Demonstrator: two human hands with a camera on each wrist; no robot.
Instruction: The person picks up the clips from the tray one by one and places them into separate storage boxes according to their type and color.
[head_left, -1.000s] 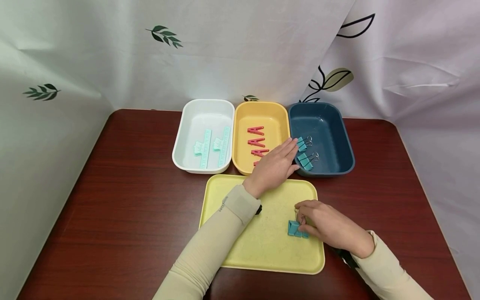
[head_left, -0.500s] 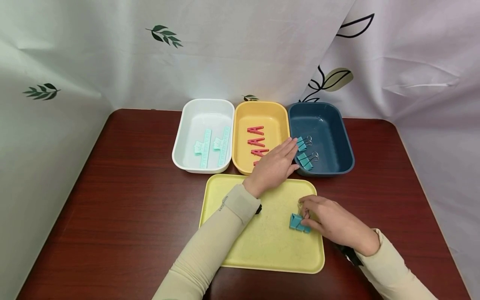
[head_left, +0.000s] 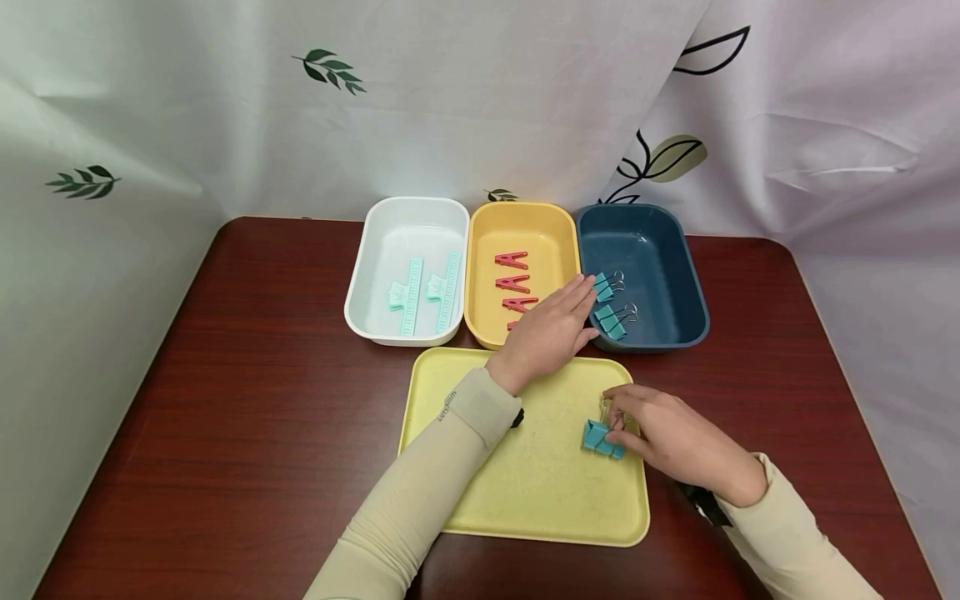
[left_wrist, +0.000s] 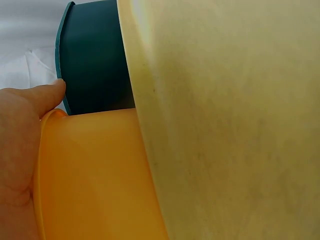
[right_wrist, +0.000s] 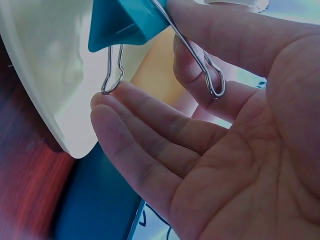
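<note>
Over the right part of the yellow tray [head_left: 525,500], my right hand [head_left: 675,433] pinches a teal binder clip [head_left: 600,439]. In the right wrist view the thumb presses the clip's body and a wire handle touches the fingertips. My left hand [head_left: 547,333] rests with straight fingers at the adjoining rims of the yellow bin [head_left: 525,221] and the dark blue bin [head_left: 660,267]. Its thumb [left_wrist: 52,95] touches the blue bin's edge in the left wrist view. Two teal binder clips [head_left: 613,322] lie inside the blue bin, partly beside the left fingertips.
Several red clothespins [head_left: 513,284] lie in the yellow bin, the lowest partly hidden by my left hand. A white bin [head_left: 412,221] on the left holds two mint ruler-shaped clips [head_left: 412,297]. The bins stand side by side on the brown table [head_left: 262,375], before a patterned curtain.
My right hand has moved slightly up and to the right over the tray, carrying the binder clip with it. The left hand has stayed in place.
</note>
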